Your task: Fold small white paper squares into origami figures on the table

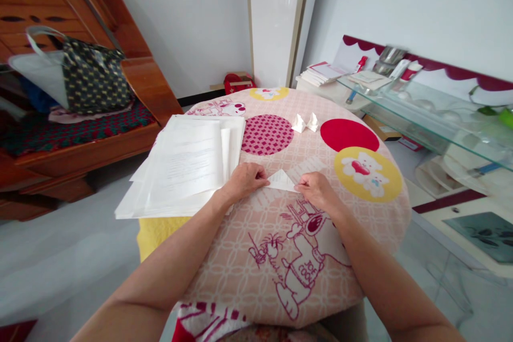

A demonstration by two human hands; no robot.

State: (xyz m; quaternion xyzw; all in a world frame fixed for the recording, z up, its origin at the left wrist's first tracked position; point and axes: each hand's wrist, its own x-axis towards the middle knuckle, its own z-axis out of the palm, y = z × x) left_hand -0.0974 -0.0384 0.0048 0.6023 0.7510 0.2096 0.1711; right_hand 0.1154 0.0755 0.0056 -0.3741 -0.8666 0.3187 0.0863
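Observation:
A small white folded paper (281,180), triangular in shape, lies on the round table's pink patterned cloth (256,246). My left hand (244,180) pinches its left corner with curled fingers. My right hand (316,190) pinches its right edge, fingers pressed together. Two small folded white paper pieces (304,123) stand farther back on the cloth, between a checked pink circle and a red circle.
A stack of white paper sheets (186,165) hangs over the table's left edge. A wooden bench (80,139) with a dark patterned bag (92,77) stands left. A glass shelf (433,112) with books and containers runs along the right. A white appliance (274,21) stands behind.

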